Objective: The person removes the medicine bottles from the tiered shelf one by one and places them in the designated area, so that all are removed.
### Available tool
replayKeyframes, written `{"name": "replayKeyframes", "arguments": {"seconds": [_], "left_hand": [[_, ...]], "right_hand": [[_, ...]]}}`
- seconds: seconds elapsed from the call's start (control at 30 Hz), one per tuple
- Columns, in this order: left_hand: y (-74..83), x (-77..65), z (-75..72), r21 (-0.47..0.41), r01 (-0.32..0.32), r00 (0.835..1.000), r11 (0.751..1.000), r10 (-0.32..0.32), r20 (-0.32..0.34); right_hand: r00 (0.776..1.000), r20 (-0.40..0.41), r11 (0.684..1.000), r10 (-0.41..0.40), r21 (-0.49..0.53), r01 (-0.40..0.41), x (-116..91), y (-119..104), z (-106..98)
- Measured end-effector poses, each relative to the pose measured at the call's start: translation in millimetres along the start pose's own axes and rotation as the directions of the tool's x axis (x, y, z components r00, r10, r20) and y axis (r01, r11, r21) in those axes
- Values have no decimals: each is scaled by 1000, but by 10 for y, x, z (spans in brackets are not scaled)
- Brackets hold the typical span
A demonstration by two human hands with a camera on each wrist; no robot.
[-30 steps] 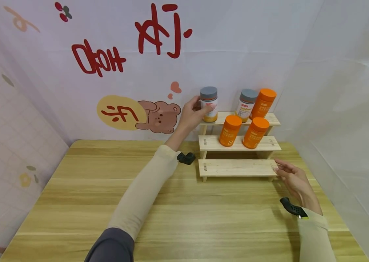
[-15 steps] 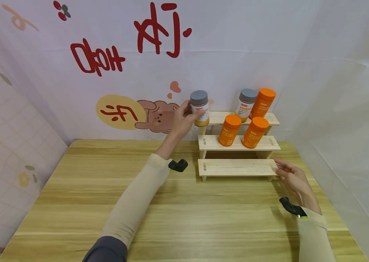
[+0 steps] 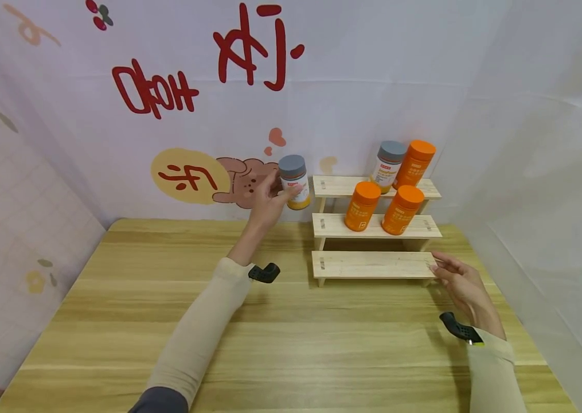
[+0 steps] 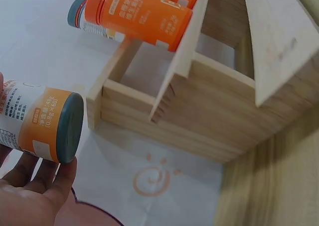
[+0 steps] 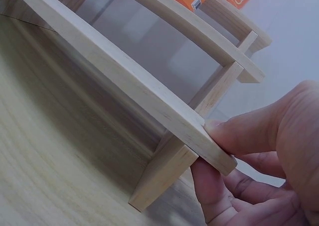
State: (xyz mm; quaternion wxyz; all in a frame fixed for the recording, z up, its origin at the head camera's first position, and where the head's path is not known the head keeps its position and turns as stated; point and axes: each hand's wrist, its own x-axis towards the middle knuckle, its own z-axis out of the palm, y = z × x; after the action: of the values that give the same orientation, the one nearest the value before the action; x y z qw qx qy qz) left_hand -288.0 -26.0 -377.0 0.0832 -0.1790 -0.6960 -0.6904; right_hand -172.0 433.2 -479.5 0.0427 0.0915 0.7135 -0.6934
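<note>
My left hand (image 3: pixel 266 205) grips a supplement jar (image 3: pixel 293 167) with a grey cap and a white and yellow-orange label. The jar is held in the air just left of the wooden three-step display rack (image 3: pixel 373 264). In the left wrist view the jar (image 4: pixel 42 117) lies across the fingers, its grey base end toward the rack. At the rack's lowest step, my right hand (image 3: pixel 468 289) pinches the right end of the board; the right wrist view shows the thumb on top and fingers (image 5: pixel 209 186) underneath.
On the top step stand a grey-capped jar (image 3: pixel 387 166) and an orange jar (image 3: pixel 416 163). Two more orange jars, one left (image 3: pixel 363 206) and one right (image 3: pixel 402 210), stand on the middle step. A printed cloth wall (image 3: pixel 373 74) rises behind the wood-grain table (image 3: pixel 280 344).
My left hand has carried the grey-capped jar off the top step's left end, moving left and slightly down. The right hand has stayed at the lowest step.
</note>
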Motion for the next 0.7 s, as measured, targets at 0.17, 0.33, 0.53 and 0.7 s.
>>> {"name": "replayKeyframes", "arguments": {"seconds": [0.17, 0.33, 0.53, 0.7], "left_hand": [[-105, -82, -111, 11, -6, 1000, 1000, 6, -22], [-218, -167, -230, 31, 34, 998, 999, -33, -46], [-285, -248, -349, 27, 97, 994, 995, -96, -49], [-345, -306, -429, 28, 155, 988, 988, -154, -32]], "right_hand": [[1000, 3, 1000, 9, -1, -9, -7, -19, -17], [1000, 0, 1000, 10, -8, -10, -5, -36, -15], [1000, 2, 1000, 11, 1, -11, 7, -35, 10], [1000, 1, 1000, 18, 24, -18, 2, -16, 17]]}}
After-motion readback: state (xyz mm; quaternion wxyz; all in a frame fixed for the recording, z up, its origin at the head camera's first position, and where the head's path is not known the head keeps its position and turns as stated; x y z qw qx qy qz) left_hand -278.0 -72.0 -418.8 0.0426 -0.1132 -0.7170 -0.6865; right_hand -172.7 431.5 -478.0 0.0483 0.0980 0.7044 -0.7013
